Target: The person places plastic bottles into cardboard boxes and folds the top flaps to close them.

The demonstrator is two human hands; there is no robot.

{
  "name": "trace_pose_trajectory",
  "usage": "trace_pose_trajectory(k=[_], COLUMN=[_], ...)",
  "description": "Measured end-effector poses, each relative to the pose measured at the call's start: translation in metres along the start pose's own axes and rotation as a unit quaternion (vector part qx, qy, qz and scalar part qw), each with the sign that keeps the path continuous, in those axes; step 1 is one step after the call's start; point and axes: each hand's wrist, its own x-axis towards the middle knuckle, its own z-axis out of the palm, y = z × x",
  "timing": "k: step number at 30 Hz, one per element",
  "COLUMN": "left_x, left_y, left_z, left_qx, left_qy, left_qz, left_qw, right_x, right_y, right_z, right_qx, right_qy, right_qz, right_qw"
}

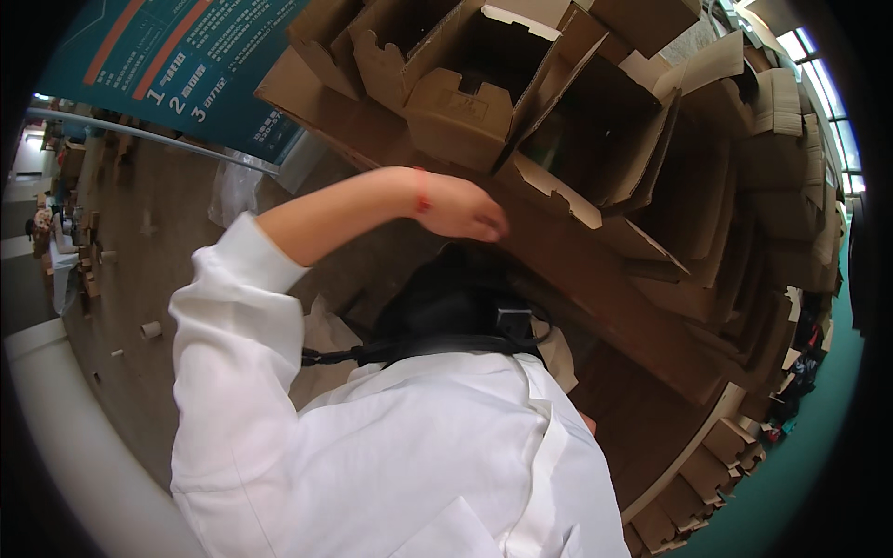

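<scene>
My left hand (462, 206) reaches across in front of my body, with a red string (424, 201) at its wrist. Its fingers bend downward and are partly blurred; no object shows in them. Nearest to it stand open brown cardboard boxes (460, 116), just beyond the fingertips, with a gap between. Below the hand is a black bag or pouch (437, 293) with a strap, at my waist. My right hand is out of sight; only a sliver of skin shows beside my white shirt (446, 418) on the right.
Open cardboard boxes (605, 139) with raised flaps crowd the far side and the right. A teal printed banner (186, 65) with a metal rail leans at the far left, near crumpled clear plastic (244, 186). A small roll (151, 329) lies on the brown floor. More boxes (712, 460) line the right.
</scene>
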Motion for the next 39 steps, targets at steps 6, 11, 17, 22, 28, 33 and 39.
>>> trace_pose_trajectory(k=[6, 11, 17, 22, 28, 33, 39], left_x=[0.026, 0.053, 0.168, 0.159, 0.159, 0.157, 0.165], left_y=[0.038, 0.054, 0.094, 0.135, 0.151, 0.157, 0.128], left_z=[0.003, 0.03, 0.129, 0.135, 0.163, 0.166, 0.158], left_qx=[0.031, 0.1, 0.259, 0.331, 0.398, 0.432, 0.397], left_qy=[-0.034, -0.08, -0.375, -0.394, -0.385, -0.344, -0.343], left_qz=[0.05, 0.09, 0.149, 0.218, 0.229, 0.249, 0.257], left_qw=[0.998, 0.988, 0.878, 0.829, 0.8, 0.796, 0.812], right_x=[0.009, 0.017, 0.017, -0.003, -0.043, -0.07, -0.065], right_y=[-0.006, -0.006, -0.003, 0.005, 0.008, 0.031, 0.051], right_z=[0.011, 0.019, 0.027, 0.032, 0.046, 0.045, 0.063], right_qx=[-0.041, -0.054, -0.107, -0.182, -0.29, -0.224, -0.085], right_qy=[0.024, 0.032, 0.041, 0.071, 0.13, 0.07, 0.111], right_qz=[-0.072, -0.14, -0.178, -0.126, 0.053, 0.192, 0.192], right_qw=[0.996, 0.988, 0.977, 0.973, 0.947, 0.953, 0.971])
